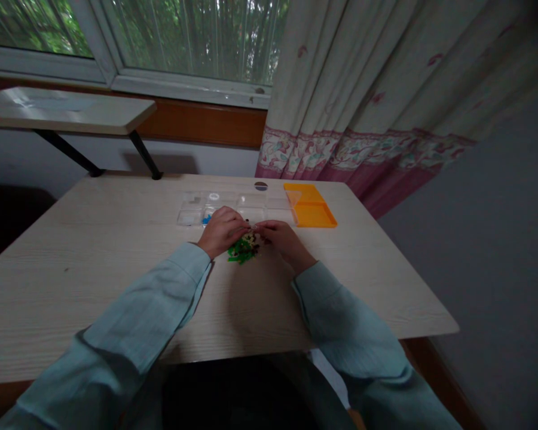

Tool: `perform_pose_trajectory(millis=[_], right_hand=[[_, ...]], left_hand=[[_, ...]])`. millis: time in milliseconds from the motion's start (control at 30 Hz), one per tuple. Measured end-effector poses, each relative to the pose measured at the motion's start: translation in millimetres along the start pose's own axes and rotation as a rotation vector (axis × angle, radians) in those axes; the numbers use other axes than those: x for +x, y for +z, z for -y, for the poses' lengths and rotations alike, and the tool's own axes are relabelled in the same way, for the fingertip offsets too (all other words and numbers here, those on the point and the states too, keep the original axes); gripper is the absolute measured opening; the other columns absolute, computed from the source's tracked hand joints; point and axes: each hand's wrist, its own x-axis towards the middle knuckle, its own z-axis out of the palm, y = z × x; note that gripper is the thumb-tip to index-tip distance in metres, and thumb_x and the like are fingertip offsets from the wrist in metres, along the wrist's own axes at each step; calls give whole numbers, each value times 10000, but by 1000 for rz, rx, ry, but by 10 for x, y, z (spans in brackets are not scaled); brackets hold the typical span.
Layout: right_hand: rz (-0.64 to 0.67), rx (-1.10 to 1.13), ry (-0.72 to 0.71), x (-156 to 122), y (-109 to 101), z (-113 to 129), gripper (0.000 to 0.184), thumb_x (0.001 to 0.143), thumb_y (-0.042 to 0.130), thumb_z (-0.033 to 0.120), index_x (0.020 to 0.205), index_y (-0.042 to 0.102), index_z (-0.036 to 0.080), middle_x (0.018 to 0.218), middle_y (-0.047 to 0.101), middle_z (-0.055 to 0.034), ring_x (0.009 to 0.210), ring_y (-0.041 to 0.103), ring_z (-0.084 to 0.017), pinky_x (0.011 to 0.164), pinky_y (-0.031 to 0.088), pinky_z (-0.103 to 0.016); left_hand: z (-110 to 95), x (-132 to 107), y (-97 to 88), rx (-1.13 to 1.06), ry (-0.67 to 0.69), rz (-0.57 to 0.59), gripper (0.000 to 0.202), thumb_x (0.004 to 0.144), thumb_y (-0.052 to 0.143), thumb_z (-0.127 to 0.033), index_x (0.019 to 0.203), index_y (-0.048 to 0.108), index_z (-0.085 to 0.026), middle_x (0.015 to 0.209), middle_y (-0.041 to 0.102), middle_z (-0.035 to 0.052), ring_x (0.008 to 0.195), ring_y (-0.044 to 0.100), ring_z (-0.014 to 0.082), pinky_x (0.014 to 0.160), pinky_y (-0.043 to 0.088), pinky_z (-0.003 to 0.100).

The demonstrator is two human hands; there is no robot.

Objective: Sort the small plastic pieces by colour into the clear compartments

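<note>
A small heap of green, yellowish and dark pieces [242,249] lies on the table, too small for me to tell their kind. Over its left and far side, my left hand [225,229] is bent with the fingers closed in a pinch. My right hand [283,240] reaches in from the other side, thumb and forefinger pressed together near the left fingertips. Whatever sits between the fingers is too small to make out. Just beyond both hands is a clear plastic compartment box [190,212]. Some blue pieces [207,220] are in one of its compartments, partly hidden by my left hand.
An orange tray [314,215] adjoins the clear box on the right. Behind the box lies a dark round disc [260,186]. At the back left, a raised shelf [72,110] stands on black legs. Curtains [341,119] hang past the table's [116,239] far right edge.
</note>
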Motion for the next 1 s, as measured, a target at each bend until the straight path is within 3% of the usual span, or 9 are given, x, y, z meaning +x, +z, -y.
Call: perform_pose_trajectory(millis=[300, 533, 767, 1000], right_hand=[[-115, -199, -66, 4, -52, 31, 261, 803, 621, 367, 894, 732, 149, 745, 690, -33, 593, 579, -120, 548, 467, -236], [-242, -561, -291, 11, -91, -4, 161, 844, 612, 271, 843, 743, 178, 856, 720, -62, 787, 629, -167, 757, 479, -290], [-214, -647, -239, 7, -83, -18, 170, 857, 600, 251, 895, 744, 170, 892, 725, -67, 792, 630, -164, 751, 474, -280], [19, -835, -161, -60, -96, 51, 188, 834, 608, 221, 950, 750, 181, 953, 725, -72, 872, 633, -178, 807, 458, -282]], left_hand=[[22, -8, 11, 84, -106, -59, 214, 917, 551, -364, 929, 699, -210, 884, 663, 43, 902, 524, 196, 849, 414, 368], [23, -16, -1, 152, -214, -78, 267, 939, 503, -377, 873, 688, -196, 886, 664, 49, 916, 509, 209, 869, 402, 385], [28, -11, 3, 184, -285, -94, 247, 919, 537, -391, 863, 680, -198, 905, 647, 50, 953, 508, 221, 887, 395, 393], [45, -26, 7, 193, -336, -90, 168, 871, 613, -367, 900, 692, -221, 946, 635, 47, 984, 500, 231, 897, 391, 404]])
